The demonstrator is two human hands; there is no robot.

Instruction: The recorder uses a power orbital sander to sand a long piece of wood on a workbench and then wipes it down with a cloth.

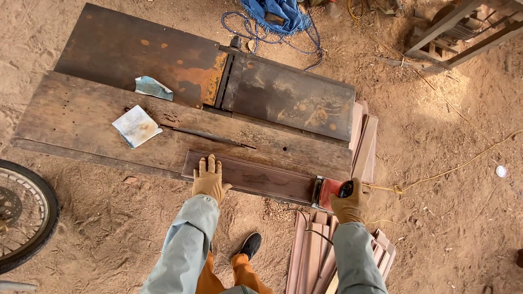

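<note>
On the near edge of the workbench [81, 117] lies a dark plank [256, 177], flat and lengthwise, and that is where I have both hands. My left hand [210, 179], gloved, lies palm down on the plank's left end with the fingers spread and pointing away from me. My right hand [351, 204], also gloved, is closed around the handle of a red sander [329, 191] sitting at the plank's right end; most of the tool is hidden under the glove, so I cannot make out its base or whether it sits fully on the wood. Both forearms reach forward in pale sleeves, cut off by the lower edge. A yellow cord [436, 175] trails off from the sander across the dirt to the right. Below the right arm a stack of reddish slats [313, 250] lies on the ground, partly covered by the sleeve. Further back on the bench sit two worn sheets of sandpaper [136, 125] and a rusty metal plate [163, 54]. At the left edge, a wheel [41, 207] is only partly in view.
</note>
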